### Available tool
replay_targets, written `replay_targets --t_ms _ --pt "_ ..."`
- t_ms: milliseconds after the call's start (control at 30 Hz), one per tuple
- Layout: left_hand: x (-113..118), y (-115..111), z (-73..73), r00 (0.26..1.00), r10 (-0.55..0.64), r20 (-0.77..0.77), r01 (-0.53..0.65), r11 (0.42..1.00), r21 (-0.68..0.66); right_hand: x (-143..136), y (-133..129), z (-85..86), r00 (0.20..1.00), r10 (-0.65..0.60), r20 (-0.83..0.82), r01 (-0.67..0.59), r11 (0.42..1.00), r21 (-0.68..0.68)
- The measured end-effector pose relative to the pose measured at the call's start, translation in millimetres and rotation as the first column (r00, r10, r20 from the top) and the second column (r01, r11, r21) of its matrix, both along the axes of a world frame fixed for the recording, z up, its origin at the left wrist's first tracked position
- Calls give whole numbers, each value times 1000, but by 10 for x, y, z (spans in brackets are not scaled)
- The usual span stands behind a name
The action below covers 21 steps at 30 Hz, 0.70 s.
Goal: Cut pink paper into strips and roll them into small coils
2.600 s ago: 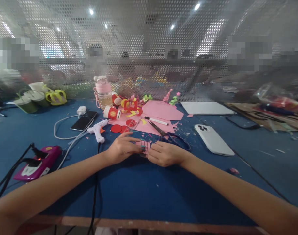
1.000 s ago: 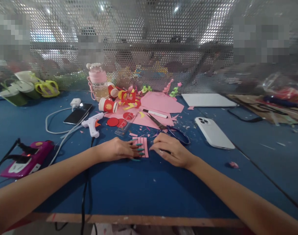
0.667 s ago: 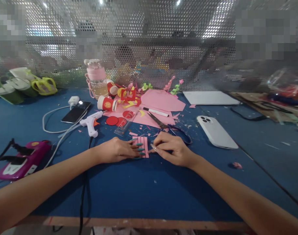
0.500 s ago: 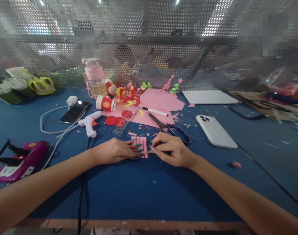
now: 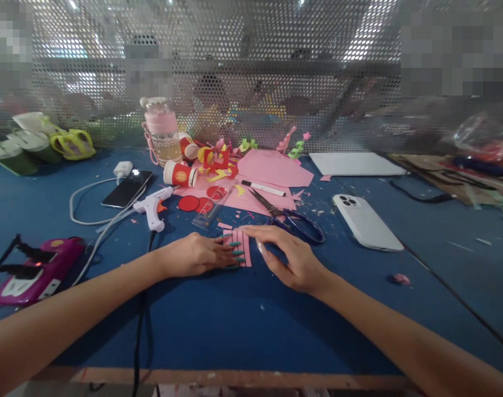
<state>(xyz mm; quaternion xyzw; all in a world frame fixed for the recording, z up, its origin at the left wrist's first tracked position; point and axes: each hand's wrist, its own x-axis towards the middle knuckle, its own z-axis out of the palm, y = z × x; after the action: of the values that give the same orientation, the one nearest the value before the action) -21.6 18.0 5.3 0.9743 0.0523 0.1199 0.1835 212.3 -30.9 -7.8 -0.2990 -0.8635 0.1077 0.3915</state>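
Several narrow pink paper strips (image 5: 246, 249) lie side by side on the blue tabletop, close to its middle. My left hand (image 5: 197, 255) rests flat over their left part, its long green-nailed fingers stretched across them and hiding some of the paper. Opposite it, my right hand (image 5: 290, 255) has its fingers extended, the fingertips at the top end of the strips and the thumb held apart below. Nothing shows in its grasp. Just beyond the right hand lie scissors (image 5: 290, 218) with dark blue handles, their blades pointing away to the left.
A hot glue gun (image 5: 152, 208), a black phone (image 5: 127, 188) and a magenta power strip (image 5: 40, 270) with cables lie left. Pink paper sheets (image 5: 271, 168), a marker (image 5: 263, 188), a red cup (image 5: 179, 174) and a water bottle (image 5: 162, 132) are behind. A white phone (image 5: 364, 221) lies right.
My right hand's bent, pinched fingers have straightened and reached to the top of the strips, with the thumb now apart. My left hand stays on the strips.
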Motion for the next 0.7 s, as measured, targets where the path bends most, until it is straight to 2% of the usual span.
replay_targets --t_ms 67,233,400,600,700 --pt "-4 9 -12 1000 2 10 -1 1000 -13 -1 -19 2 1000 9 25 -6 995 -95" --pt "5 6 -15 998 0 56 -1 1000 19 17 -35 28 975 151 164 -99 954 -284" --pt "1 3 3 999 -19 34 17 998 64 17 -31 26 944 166 286 -83 956 -282" --pt "-20 10 -10 999 17 37 -25 970 240 33 -25 -11 939 141 312 -44 954 -297" --pt "-23 8 -17 997 40 62 -56 961 272 40 -26 -18 941 139 309 -46 956 -289"
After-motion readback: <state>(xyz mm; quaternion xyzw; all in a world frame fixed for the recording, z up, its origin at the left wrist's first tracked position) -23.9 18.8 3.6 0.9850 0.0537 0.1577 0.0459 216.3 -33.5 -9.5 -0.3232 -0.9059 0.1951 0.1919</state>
